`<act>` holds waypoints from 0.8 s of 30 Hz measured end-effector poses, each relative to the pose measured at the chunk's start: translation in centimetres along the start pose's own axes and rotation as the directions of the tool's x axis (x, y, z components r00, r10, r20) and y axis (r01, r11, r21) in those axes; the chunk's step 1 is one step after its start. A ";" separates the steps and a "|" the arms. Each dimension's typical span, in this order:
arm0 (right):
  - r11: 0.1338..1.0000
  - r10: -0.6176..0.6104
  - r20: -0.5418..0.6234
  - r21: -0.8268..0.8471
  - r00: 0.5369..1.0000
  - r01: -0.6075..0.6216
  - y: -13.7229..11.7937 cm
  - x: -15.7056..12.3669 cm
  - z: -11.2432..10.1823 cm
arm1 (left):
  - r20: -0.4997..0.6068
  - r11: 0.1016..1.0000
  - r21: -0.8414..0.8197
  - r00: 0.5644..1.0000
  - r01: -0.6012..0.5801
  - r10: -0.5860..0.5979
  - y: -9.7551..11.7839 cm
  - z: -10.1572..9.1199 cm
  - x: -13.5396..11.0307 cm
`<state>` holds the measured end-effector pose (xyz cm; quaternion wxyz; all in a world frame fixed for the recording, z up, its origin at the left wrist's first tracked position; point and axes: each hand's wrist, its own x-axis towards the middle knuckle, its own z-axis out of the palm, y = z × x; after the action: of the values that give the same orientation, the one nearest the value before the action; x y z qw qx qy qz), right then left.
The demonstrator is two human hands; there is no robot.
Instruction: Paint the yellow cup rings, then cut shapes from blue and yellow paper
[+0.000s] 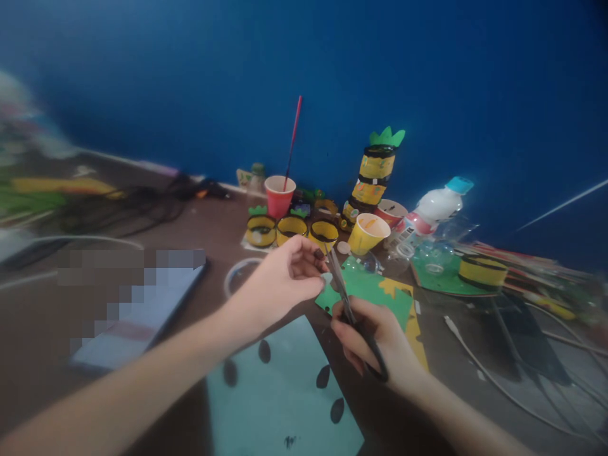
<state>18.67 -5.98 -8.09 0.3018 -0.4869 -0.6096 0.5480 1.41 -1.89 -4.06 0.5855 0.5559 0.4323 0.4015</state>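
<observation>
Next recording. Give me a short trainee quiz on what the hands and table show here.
1. True or false: the right hand holds the scissors.
2. What stands in the red cup? A) a thin red stick B) a spoon C) a ruler
3. Which hand pinches the small pale piece at the blades?
Key: 1 true; 2 A; 3 the left hand.

Your left grip [285,278] and right grip [380,345]: 2 bare hands, forearms [142,380] bare right down to the frame edge.
</observation>
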 end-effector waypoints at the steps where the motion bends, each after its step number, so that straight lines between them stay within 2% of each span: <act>1: 1.000 0.000 -0.003 0.001 1.000 0.000 0.0 0.0 0.0 | -0.007 1.000 0.000 1.000 0.005 -0.005 0.0 0.0 0.0; 6: 1.000 -0.011 0.000 0.004 1.000 0.011 0.3 0.0 -0.1 | -0.046 0.990 -0.128 0.997 0.062 -0.068 0.2 0.1 -0.1; 11: 0.999 -0.029 0.011 -0.043 1.000 0.029 0.1 0.0 0.0 | -0.027 0.970 -0.206 0.990 0.130 -0.139 0.4 0.2 -0.1; 24: 0.997 -0.061 0.017 -0.049 0.998 0.061 0.3 0.0 0.1 | -0.031 0.987 -0.150 0.998 0.052 -0.057 0.2 0.4 -0.3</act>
<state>18.64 -6.02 -8.44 0.3014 -0.4710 -0.6399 0.5271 1.68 -2.26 -3.87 0.6285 0.4915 0.4265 0.4260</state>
